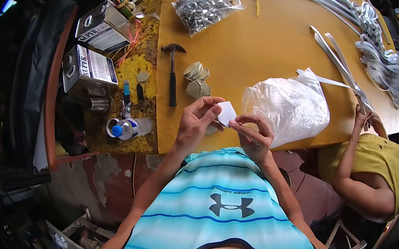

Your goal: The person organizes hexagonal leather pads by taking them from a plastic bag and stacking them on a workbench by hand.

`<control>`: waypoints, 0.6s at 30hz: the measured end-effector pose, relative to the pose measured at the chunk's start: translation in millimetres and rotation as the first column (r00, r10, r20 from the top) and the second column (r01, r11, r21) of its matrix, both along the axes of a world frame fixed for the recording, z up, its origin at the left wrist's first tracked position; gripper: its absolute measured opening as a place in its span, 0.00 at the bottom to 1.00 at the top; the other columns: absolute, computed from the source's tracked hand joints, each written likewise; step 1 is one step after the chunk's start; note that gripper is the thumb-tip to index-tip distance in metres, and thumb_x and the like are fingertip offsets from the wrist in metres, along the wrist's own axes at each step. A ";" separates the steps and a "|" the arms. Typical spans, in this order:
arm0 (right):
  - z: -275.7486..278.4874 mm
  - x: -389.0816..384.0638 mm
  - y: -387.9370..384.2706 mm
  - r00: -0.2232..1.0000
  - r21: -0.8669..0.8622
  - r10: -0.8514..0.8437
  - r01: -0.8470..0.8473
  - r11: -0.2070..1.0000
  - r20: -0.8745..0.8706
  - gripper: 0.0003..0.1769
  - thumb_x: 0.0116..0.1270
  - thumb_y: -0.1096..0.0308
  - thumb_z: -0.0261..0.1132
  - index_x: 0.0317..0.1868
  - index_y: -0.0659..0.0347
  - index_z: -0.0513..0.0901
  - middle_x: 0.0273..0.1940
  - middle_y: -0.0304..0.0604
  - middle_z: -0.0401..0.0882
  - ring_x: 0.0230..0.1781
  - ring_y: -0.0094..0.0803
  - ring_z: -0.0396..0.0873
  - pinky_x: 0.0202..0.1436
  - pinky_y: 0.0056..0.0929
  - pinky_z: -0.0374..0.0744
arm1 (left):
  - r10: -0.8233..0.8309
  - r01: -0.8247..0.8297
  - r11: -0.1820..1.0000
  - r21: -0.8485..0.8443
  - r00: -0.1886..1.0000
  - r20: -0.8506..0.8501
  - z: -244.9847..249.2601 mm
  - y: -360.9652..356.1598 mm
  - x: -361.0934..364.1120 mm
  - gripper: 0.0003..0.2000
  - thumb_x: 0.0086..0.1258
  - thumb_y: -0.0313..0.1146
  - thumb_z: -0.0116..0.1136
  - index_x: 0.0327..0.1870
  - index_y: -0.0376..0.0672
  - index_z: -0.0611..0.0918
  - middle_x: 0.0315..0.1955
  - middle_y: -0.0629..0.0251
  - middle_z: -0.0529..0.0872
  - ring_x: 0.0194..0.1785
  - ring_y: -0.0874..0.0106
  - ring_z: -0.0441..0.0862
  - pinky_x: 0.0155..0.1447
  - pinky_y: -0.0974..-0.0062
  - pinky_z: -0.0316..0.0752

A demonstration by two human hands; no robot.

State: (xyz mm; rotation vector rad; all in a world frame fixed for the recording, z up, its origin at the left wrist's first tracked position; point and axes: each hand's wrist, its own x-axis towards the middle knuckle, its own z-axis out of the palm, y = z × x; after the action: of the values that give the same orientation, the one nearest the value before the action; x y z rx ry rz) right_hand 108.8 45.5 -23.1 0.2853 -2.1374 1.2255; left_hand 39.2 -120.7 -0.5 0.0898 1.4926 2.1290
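A small white angular piece (226,113) is held up between my two hands, over the front edge of the yellow table (218,61). My left hand (199,119) pinches its left side between thumb and fingers. The fingertips of my right hand (254,134) close on its lower right corner. Just behind my left hand lie stacks of beige pieces (197,89). A clear plastic bag (287,106) rests behind and right of my right hand. Partly hidden under my hands, another pale piece shows near the table edge.
A hammer (172,75) lies left of the stacks, with a bag of metal parts (207,9) behind. Cans (90,70) and a bottle (131,128) stand at the left. At the right, another person (375,168) handles grey-white straps (341,65); more straps lie bundled beyond.
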 end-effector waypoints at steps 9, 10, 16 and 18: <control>9.2 -3.3 -0.4 0.978 -0.145 0.015 0.015 0.989 0.209 0.12 0.58 0.83 0.70 0.42 0.62 0.85 0.38 0.44 0.83 0.34 0.33 0.83 0.37 0.26 0.81 | -0.116 0.072 0.981 -0.178 0.961 -0.253 -6.9 -13.8 -8.9 0.09 0.74 0.20 0.52 0.51 0.35 0.80 0.38 0.64 0.85 0.38 0.78 0.83 0.44 0.82 0.79; 7.0 -2.6 -0.4 0.971 -0.172 0.032 0.010 0.985 0.239 0.12 0.59 0.83 0.69 0.43 0.62 0.85 0.38 0.45 0.83 0.34 0.32 0.83 0.36 0.26 0.81 | -0.130 0.069 0.972 -0.224 0.954 -0.271 -12.1 -16.1 -7.8 0.07 0.73 0.21 0.54 0.49 0.35 0.80 0.37 0.65 0.85 0.37 0.79 0.83 0.43 0.82 0.78; 6.3 -0.5 1.5 0.935 -0.210 -0.020 0.101 0.972 0.355 0.11 0.62 0.82 0.67 0.44 0.62 0.84 0.36 0.44 0.83 0.33 0.29 0.83 0.37 0.23 0.80 | -0.035 -0.021 0.967 -0.255 0.976 -0.213 -21.0 -23.0 -7.6 0.06 0.71 0.25 0.61 0.45 0.35 0.80 0.33 0.68 0.86 0.33 0.82 0.81 0.39 0.82 0.76; 4.9 -0.9 6.2 0.932 -0.203 -0.022 0.102 0.974 0.362 0.10 0.63 0.81 0.67 0.44 0.62 0.84 0.37 0.45 0.83 0.33 0.30 0.83 0.37 0.24 0.81 | 0.008 -0.051 0.961 -0.272 0.987 -0.159 -20.2 -25.3 -11.5 0.07 0.71 0.26 0.61 0.46 0.34 0.81 0.31 0.68 0.85 0.32 0.82 0.81 0.37 0.83 0.75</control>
State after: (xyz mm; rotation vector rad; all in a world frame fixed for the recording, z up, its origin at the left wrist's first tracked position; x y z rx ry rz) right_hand 107.8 51.6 -18.1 -0.1130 -2.2618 1.5562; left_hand 27.7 -146.0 -20.7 0.1370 1.8791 1.9517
